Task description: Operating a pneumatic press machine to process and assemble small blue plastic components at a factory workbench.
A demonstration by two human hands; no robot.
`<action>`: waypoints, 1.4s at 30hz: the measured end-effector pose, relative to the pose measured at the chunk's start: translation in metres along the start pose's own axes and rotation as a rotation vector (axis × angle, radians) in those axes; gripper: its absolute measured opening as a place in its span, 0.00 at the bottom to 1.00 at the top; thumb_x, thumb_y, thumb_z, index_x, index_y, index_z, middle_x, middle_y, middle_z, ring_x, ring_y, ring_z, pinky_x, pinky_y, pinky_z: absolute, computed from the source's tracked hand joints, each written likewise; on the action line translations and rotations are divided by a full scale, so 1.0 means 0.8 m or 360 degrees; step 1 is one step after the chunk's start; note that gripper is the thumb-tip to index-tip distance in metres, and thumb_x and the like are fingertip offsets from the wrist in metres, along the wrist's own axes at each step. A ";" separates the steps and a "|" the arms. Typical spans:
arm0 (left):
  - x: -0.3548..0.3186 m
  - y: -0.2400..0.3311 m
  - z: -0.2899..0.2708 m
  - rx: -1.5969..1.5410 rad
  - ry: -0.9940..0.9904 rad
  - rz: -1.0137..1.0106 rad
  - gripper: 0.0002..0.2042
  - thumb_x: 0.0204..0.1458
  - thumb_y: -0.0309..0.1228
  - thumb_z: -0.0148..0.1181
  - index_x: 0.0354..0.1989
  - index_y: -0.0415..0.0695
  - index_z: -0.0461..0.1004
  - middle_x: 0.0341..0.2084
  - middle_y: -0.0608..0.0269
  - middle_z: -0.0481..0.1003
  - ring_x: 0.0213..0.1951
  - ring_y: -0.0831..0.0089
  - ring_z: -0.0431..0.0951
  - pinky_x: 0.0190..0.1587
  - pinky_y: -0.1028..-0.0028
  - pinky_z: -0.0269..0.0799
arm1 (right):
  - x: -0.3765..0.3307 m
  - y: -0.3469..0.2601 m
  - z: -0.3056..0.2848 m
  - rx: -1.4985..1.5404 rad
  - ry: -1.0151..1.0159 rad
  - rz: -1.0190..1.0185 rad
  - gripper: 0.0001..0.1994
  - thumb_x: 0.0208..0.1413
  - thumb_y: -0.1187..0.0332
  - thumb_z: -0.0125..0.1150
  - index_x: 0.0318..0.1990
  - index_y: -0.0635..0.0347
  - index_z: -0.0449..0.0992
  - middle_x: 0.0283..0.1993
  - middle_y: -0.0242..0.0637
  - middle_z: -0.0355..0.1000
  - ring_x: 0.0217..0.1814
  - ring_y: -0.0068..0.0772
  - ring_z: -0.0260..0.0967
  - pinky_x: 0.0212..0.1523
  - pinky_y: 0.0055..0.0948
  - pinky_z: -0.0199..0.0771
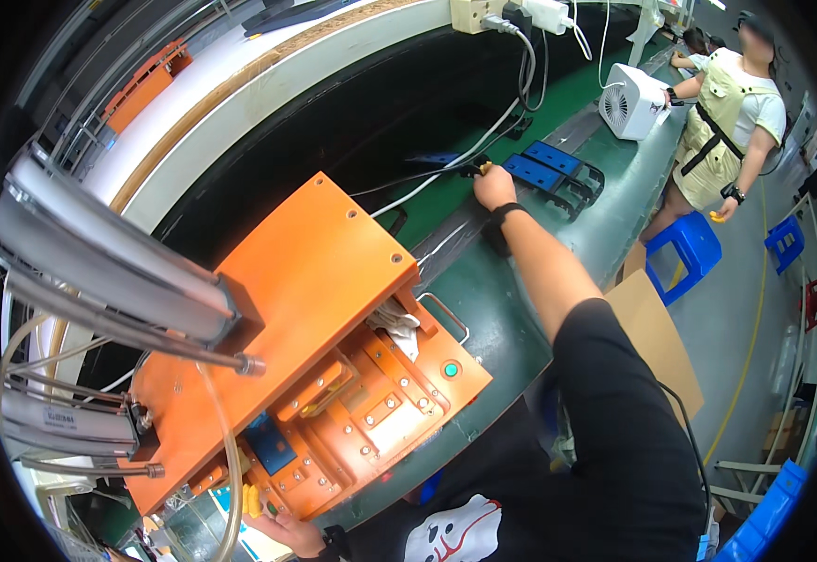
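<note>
My right hand (495, 188) is stretched far out over the green conveyor belt (493, 309). Its fingers are closed on a small yellow and black part (480, 170) next to a blue tray (532, 172). A second blue tray (553, 156) lies just beyond, and a black band sits on the wrist. My left hand (287, 531) is low at the picture's bottom edge, against the near end of the orange press fixture (319, 281), beside a small yellow piece (252, 501). Its fingers are partly hidden.
Silver pneumatic cylinders (109, 272) and clear hoses stand left of the fixture. A green button (451, 369) is on its base. White and black cables (483, 140) run to a power strip (483, 11). A white fan (630, 101), a co-worker (727, 112), blue stools (685, 248) and cardboard (657, 337) are on the right.
</note>
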State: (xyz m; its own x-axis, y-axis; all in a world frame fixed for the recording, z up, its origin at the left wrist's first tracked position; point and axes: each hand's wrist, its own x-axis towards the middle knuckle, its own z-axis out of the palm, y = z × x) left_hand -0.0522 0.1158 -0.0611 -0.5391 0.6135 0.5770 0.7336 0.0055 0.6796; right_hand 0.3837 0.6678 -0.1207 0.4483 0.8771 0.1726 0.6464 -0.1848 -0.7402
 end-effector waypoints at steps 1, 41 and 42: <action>0.000 -0.002 -0.001 -0.0027 -0.0006 0.0004 0.27 0.69 0.45 0.37 0.64 0.34 0.63 0.60 0.50 0.65 0.61 0.59 0.65 0.64 0.62 0.56 | 0.009 -0.006 0.010 0.0008 -0.0005 0.0000 0.11 0.55 0.66 0.63 0.39 0.65 0.82 0.43 0.58 0.79 0.50 0.61 0.76 0.52 0.46 0.76; 0.029 0.045 0.013 0.0305 -0.0321 0.0244 0.37 0.68 0.57 0.35 0.62 0.28 0.66 0.56 0.34 0.70 0.55 0.40 0.72 0.59 0.50 0.69 | 0.138 0.030 -0.087 -0.0865 0.0192 -0.0850 0.10 0.55 0.64 0.56 0.38 0.49 0.84 0.45 0.34 0.78 0.49 0.41 0.73 0.47 0.43 0.69; 0.017 0.046 -0.004 0.0280 -0.0258 0.0106 0.37 0.69 0.57 0.35 0.61 0.29 0.68 0.55 0.34 0.71 0.54 0.41 0.73 0.57 0.50 0.70 | 0.076 -0.024 -0.078 -0.0946 0.0241 -0.0940 0.11 0.54 0.63 0.58 0.40 0.49 0.84 0.45 0.38 0.78 0.50 0.43 0.72 0.47 0.44 0.71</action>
State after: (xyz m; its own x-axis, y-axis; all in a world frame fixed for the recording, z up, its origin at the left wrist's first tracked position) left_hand -0.0339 0.1220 -0.0269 -0.4241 0.7357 0.5281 0.8337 0.0894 0.5450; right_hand 0.4373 0.6970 -0.0550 -0.0143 0.8418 0.5396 0.9980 0.0453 -0.0443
